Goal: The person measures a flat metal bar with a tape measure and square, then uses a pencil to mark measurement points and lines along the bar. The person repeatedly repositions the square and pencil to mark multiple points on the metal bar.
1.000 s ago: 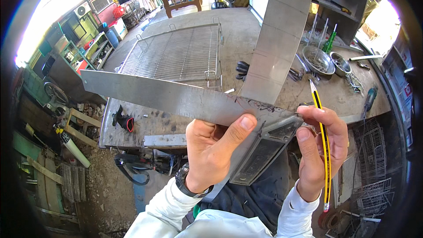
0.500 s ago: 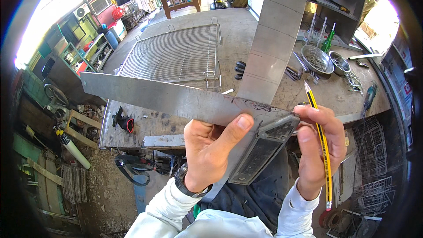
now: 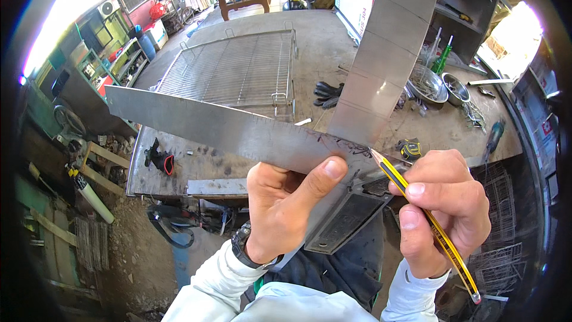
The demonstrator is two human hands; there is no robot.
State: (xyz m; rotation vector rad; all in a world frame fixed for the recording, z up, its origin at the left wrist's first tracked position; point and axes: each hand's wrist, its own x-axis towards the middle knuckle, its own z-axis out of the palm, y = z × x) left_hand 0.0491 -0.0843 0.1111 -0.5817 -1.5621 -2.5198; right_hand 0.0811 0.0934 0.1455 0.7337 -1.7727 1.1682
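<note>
My left hand (image 3: 286,209) is closed, thumb on top, around a try square (image 3: 238,134) and the metal strip against it. The square's broad steel blade reaches left, and its black-faced stock (image 3: 351,217) slants down towards me. Away from me and to the right runs the long grey metal strip (image 3: 381,65), crossed by several thin lines. Dark and reddish scribbles mark the square near its corner. My right hand (image 3: 447,209) pinches a yellow-and-black pencil (image 3: 429,220). Its sharpened tip is at the scribbled corner, beside the strip's edge; I cannot tell whether it touches.
On the workbench (image 3: 325,27) lie a wire grill rack (image 3: 226,68), black gloves (image 3: 326,93), a tape measure (image 3: 410,149) and metal bowls (image 3: 426,83) with small parts. A green bottle (image 3: 442,59) stands behind the bowls. A power tool (image 3: 494,137) lies near the right edge.
My right hand has turned the pencil from nearly upright to slanting, bringing its tip down to the square's corner. The strip's far end has swung right. The tape measure has come into view.
</note>
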